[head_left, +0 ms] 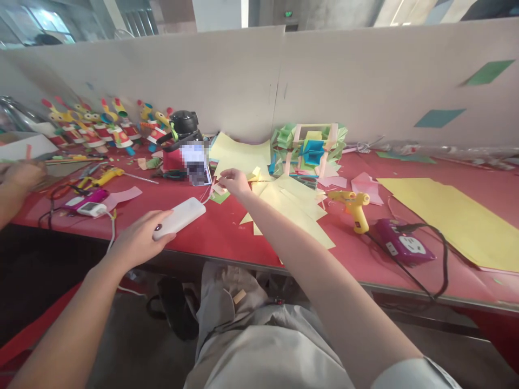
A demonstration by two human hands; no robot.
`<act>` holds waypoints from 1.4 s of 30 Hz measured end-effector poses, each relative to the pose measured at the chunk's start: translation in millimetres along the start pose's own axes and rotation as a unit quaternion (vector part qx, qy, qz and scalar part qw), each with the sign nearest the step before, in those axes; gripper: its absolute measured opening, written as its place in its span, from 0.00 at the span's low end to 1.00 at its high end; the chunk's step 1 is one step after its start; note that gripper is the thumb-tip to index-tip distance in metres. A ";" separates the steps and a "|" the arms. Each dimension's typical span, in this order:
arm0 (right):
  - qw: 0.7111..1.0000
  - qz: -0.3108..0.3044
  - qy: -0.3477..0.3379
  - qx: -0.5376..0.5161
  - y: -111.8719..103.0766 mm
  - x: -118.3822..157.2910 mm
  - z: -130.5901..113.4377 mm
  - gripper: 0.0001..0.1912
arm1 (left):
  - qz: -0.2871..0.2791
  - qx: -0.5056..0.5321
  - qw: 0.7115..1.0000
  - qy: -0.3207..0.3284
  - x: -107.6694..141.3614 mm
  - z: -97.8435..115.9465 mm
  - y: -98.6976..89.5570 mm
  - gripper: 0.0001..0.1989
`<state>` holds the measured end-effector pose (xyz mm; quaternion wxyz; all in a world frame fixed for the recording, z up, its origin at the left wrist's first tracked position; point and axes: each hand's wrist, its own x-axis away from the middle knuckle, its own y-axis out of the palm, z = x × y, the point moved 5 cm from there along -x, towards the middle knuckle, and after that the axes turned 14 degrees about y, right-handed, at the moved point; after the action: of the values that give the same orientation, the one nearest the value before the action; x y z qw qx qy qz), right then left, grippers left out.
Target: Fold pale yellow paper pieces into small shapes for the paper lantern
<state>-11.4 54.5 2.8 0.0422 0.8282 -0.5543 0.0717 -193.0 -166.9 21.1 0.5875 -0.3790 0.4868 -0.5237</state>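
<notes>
My left hand point(135, 243) is wrapped round one end of a white power bank point(184, 216), held at the front part of the red table. A thin pale cable point(211, 193) runs from the power bank's far end toward the phone and my right hand. My right hand point(237, 182) reaches over paper scraps, its fingers curled together just right of the phone. What they hold, if anything, is hidden. The phone point(197, 165), its screen blurred out, leans against a black-lidded bottle point(185, 125). Under my right forearm lie pale yellow paper sheets point(292, 202).
A yellow glue gun point(357, 208) and purple power socket point(405, 243) with black cords are at right, near yellow sheets point(458, 216). A paper-and-stick model point(312, 148) stands behind. Colourful figures point(109, 127) line the back left. Another person's hand point(22, 178) is at far left.
</notes>
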 end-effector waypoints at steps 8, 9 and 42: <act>0.990 -0.121 -0.051 0.042 26.3 -0.2 -15.3 0.14 | 0.043 0.087 0.995 -0.029 -44.5 -7.2 -7.9 0.43; 0.988 -0.133 -0.065 0.046 28.3 0.6 -18.0 0.14 | 0.084 0.129 0.988 -0.007 -57.5 0.6 -6.5 0.40; 0.993 -0.036 -0.084 0.080 14.1 -52.4 -24.4 0.04 | 0.153 0.338 0.924 -0.088 -133.7 -19.1 40.3 0.08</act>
<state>-45.9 100.6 18.1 -0.0681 0.8512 -0.5184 0.0449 -198.6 -27.4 1.4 0.7942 -0.1230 0.2793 -0.5255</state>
